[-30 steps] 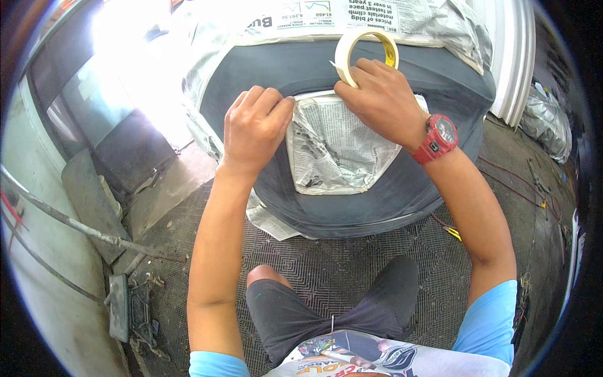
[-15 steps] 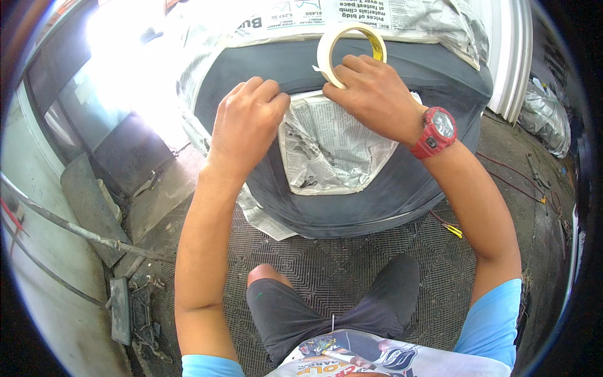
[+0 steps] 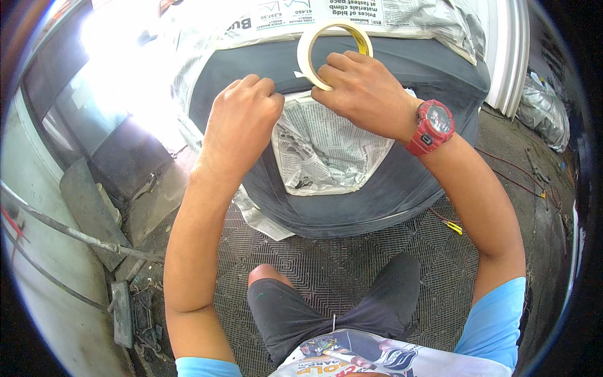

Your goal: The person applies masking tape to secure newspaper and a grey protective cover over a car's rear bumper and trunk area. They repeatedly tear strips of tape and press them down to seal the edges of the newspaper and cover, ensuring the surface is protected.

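Observation:
My right hand (image 3: pixel 364 94), with a red watch on its wrist, grips a roll of cream masking tape (image 3: pixel 304 53) by its lower rim. A short torn bit of tape sticks out at the roll's lower left. My left hand (image 3: pixel 244 119) is closed, its fingertips bent down at the upper left corner of a newspaper sheet (image 3: pixel 333 154); whatever they pinch is hidden. That sheet, edged with tape, covers the middle of a dark grey car panel (image 3: pixel 251 68), which looks like a bumper. Both hands are over the panel, a small gap apart.
More newspaper (image 3: pixel 414 22) covers the area beyond the panel. A patterned black mat (image 3: pixel 326 267) lies below it. Metal bars and a hose (image 3: pixel 81 234) stand at the left. Cables with yellow ends (image 3: pixel 452 227) and a silvery plastic bag (image 3: pixel 544 116) are on the right.
Both hands have shifted slightly to the left, the tape roll moving along with the right one. The grips look the same.

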### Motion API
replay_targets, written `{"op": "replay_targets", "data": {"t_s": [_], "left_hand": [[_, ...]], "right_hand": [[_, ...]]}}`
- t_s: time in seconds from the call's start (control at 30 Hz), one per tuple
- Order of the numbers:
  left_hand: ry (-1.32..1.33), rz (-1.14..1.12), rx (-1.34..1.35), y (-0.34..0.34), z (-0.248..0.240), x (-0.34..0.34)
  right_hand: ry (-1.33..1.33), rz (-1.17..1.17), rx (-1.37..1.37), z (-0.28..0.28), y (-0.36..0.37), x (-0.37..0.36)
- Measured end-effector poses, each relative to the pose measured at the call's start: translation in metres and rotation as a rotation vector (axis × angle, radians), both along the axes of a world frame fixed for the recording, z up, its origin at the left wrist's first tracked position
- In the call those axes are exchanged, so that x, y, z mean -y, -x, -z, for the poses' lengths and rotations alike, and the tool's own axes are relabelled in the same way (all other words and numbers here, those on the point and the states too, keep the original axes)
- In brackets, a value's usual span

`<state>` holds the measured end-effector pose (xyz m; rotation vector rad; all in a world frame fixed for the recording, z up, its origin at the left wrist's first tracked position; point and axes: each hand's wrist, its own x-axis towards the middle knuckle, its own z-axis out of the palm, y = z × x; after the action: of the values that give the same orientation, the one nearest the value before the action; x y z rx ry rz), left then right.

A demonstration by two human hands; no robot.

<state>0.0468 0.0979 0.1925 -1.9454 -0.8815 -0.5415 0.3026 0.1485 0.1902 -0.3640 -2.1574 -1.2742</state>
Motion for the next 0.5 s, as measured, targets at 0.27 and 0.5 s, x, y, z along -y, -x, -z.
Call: {"op": "replay_targets", "data": {"t_s": [0.27,0.5], "left_hand": [[0.382,-0.131,0.329,0.0,-0.004,0.025],[0.288,0.043,0.506,0.008,0.007,0.032]], "right_hand": [[-0.017,0.011,0.065,-0.002,-0.004,-0.002],[-0.06,-0.024,0.059,-0.002,-0.005,-0.004]]}}
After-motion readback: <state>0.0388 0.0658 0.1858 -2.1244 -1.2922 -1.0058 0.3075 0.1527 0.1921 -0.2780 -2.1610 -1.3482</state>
